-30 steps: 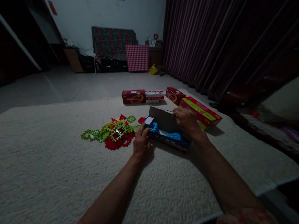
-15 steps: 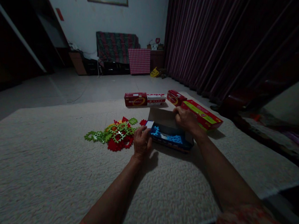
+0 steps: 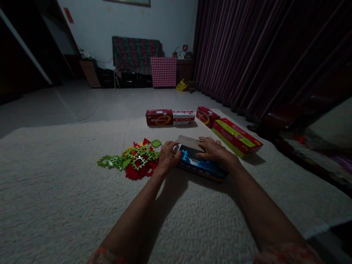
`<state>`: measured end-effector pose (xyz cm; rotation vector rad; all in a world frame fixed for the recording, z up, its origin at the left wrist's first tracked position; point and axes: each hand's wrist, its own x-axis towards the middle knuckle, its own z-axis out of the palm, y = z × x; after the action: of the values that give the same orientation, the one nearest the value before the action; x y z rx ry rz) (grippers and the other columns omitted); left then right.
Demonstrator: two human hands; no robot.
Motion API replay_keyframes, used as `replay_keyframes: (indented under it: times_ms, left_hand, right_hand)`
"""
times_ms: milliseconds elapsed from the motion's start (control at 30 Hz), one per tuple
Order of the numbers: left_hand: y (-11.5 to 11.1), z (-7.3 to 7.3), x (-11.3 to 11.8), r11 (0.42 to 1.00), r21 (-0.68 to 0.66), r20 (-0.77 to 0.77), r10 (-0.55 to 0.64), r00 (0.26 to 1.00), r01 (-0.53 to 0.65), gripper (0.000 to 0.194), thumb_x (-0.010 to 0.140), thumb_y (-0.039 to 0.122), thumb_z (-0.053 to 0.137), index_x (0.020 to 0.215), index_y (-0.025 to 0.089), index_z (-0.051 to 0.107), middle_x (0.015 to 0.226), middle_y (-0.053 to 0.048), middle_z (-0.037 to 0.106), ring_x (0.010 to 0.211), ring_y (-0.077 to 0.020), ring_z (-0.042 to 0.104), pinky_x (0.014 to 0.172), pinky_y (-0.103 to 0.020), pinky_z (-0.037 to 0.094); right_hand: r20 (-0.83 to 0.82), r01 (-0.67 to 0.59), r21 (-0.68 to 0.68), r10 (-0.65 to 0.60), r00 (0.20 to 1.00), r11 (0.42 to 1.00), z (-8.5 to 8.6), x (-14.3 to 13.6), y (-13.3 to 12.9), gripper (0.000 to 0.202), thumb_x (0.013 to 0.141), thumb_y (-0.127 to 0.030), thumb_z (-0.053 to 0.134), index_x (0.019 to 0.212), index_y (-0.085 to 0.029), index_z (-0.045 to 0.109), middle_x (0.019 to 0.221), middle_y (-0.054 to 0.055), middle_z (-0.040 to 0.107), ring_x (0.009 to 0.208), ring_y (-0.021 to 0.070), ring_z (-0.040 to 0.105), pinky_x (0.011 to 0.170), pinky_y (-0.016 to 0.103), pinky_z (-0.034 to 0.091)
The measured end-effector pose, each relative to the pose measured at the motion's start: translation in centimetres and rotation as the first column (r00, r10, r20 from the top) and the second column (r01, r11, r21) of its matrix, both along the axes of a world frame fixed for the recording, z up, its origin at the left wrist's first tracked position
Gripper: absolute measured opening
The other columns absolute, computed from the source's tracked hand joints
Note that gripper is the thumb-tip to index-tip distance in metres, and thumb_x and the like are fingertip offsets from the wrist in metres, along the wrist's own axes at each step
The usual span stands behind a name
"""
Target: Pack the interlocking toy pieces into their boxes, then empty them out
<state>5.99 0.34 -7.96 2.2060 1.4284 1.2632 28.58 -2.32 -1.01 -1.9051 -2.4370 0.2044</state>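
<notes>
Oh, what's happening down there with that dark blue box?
Someone's two bare hands are on the dark blue box: the left hand at its left end, the right hand over its far side. Its top isn't fully shut, and bright blue pieces show inside. A loose pile of green, red and yellow pieces lies to the left on the pale quilted cover.

Dark blue box (image 3: 202, 170), bright blue pieces (image 3: 184, 155), red-and-white checked cloth (image 3: 163, 72)
</notes>
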Motion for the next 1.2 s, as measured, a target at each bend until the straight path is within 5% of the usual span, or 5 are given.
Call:
replay_keyframes:
  times_ms: [200, 567, 767, 900, 1200]
  left_hand:
    - [-0.8, 1.1, -1.1, 1.000, 0.002, 0.060, 0.011, 0.998, -0.012, 0.023, 0.089, 0.014, 0.056, 0.103, 0.017, 0.074, 0.100, -0.010, 0.077, 0.092, -0.0225, 0.071, 0.090, -0.035, 0.055]
    - [-3.7, 0.1, -6.9, 0.969, -0.157, 0.301, 0.232, 0.925, -0.192, 0.039, 0.082, 0.013, 0.053, 0.116, 0.018, 0.073, 0.096, -0.006, 0.079, 0.071, -0.0168, 0.071, 0.072, -0.028, 0.058]
    - [-3.8, -0.6, -9.1, 1.000, -0.030, 0.270, 0.008, 0.963, 0.000, 0.041, 0.072, 0.009, 0.052, 0.102, 0.020, 0.079, 0.123, -0.009, 0.075, 0.121, -0.0250, 0.067, 0.108, -0.044, 0.052]
    - [-4.0, -1.0, -9.7, 0.967, -0.101, 0.269, -0.200, 0.942, 0.234, 0.043, 0.074, 0.011, 0.049, 0.102, 0.022, 0.080, 0.119, -0.007, 0.078, 0.119, -0.0234, 0.069, 0.110, -0.044, 0.052]
    - [-3.7, -1.4, -9.8, 0.949, -0.154, 0.326, -0.213, 0.921, 0.274, 0.039, 0.075, 0.014, 0.050, 0.098, 0.020, 0.081, 0.115, -0.007, 0.079, 0.114, -0.0231, 0.071, 0.106, -0.041, 0.054]
  right_hand:
    - [-0.170, -0.117, -0.104, 0.099, 0.981, 0.988, -0.5, 0.0, -0.4, 0.035, 0.090, -0.016, 0.049, 0.114, -0.015, 0.075, 0.117, 0.012, 0.075, 0.107, 0.0248, 0.068, 0.093, 0.031, 0.050]
    - [-0.482, -0.277, -0.255, 0.127, 0.867, 0.926, -0.9, -1.7, -0.6, 0.036, 0.083, -0.021, 0.054, 0.109, -0.021, 0.080, 0.094, 0.001, 0.079, 0.084, 0.0193, 0.069, 0.077, 0.027, 0.053]
    - [-0.498, -0.294, -0.299, 0.114, 0.860, 0.908, -0.1, -3.5, -0.8, 0.041, 0.082, -0.020, 0.053, 0.115, -0.019, 0.078, 0.102, 0.003, 0.080, 0.087, 0.0204, 0.071, 0.078, 0.027, 0.053]
    - [-0.401, -0.236, -0.233, 0.128, 0.907, 0.944, 0.4, -4.1, -0.7, 0.045, 0.081, -0.018, 0.057, 0.122, -0.016, 0.075, 0.117, 0.008, 0.078, 0.101, 0.0233, 0.071, 0.089, 0.028, 0.053]
    - [-0.295, -0.180, 0.078, 0.195, 0.935, 0.981, 1.4, -6.0, -3.5, 0.035, 0.088, -0.017, 0.055, 0.116, -0.016, 0.076, 0.120, 0.010, 0.076, 0.108, 0.0237, 0.070, 0.097, 0.032, 0.049]
